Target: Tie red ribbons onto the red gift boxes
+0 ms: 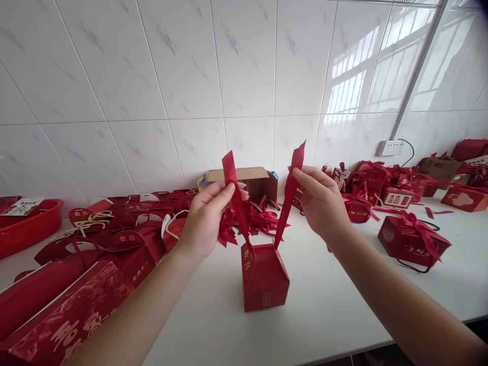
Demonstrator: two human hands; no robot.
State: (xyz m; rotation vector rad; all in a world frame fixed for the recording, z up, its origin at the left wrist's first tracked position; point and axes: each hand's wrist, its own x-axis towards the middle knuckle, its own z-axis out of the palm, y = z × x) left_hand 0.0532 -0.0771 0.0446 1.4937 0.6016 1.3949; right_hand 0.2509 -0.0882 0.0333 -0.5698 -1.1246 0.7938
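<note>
- The small red box (267, 279) stands upright on the white surface (213, 325), between and below both hands, its body folded into shape.
- The ribbon (288, 198) rises from the box's top in two separate ends; no knot or bow is tied yet.
- The left hand (202, 218) pinches one end between thumb and fingers; the right hand (318, 201) pinches the other.
- Tying seems to be what is left here: a bowed box (406, 246) sits at right, apparently finished.
- Loose ribbons (263, 222) lie behind, apparently unused.
</note>
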